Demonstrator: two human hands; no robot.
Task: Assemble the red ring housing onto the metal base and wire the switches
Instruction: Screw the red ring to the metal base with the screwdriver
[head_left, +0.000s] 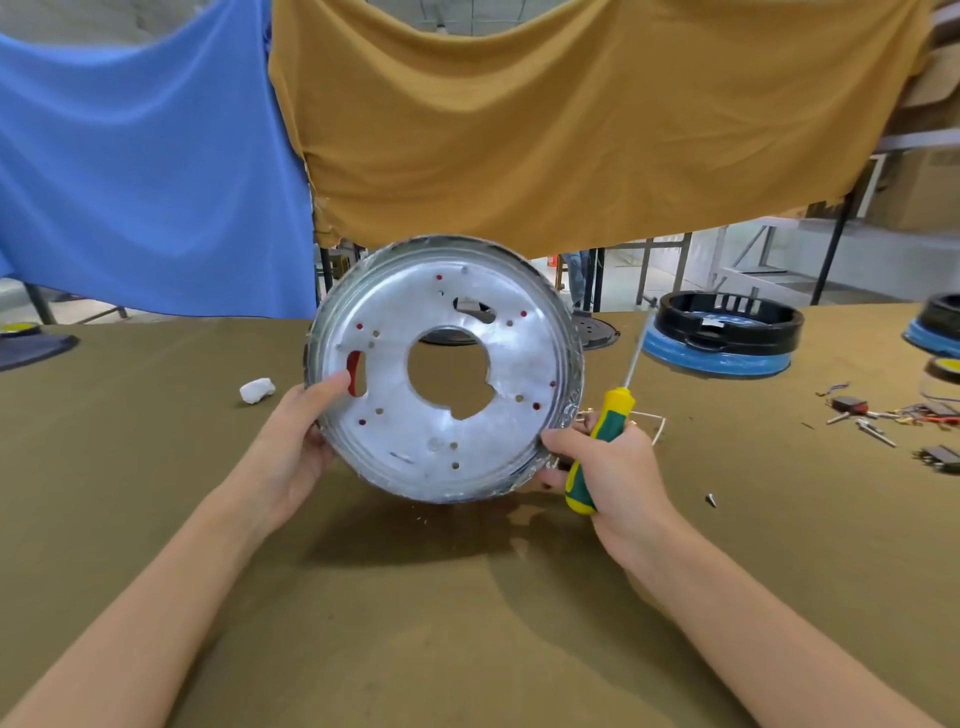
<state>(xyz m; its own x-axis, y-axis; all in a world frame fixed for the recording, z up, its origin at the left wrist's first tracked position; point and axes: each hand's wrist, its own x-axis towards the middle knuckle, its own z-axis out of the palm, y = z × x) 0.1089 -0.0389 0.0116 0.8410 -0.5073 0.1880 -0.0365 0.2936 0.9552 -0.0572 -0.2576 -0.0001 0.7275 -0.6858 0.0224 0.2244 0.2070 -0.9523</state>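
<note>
Both hands are tilting the metal base (447, 369) upright above the table (363, 597): left hand (296, 447) pinching its rim, right hand (618, 467) closing around a screwdriver (602, 447) while steadying the opposite edge. It is probably stiff, light, sharp-edged; rims seem safest.

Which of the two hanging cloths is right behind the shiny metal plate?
The mustard-yellow cloth, hanging on the right; the round silver metal base overlaps its bottom edge. The blue cloth hangs off to the left.
</note>
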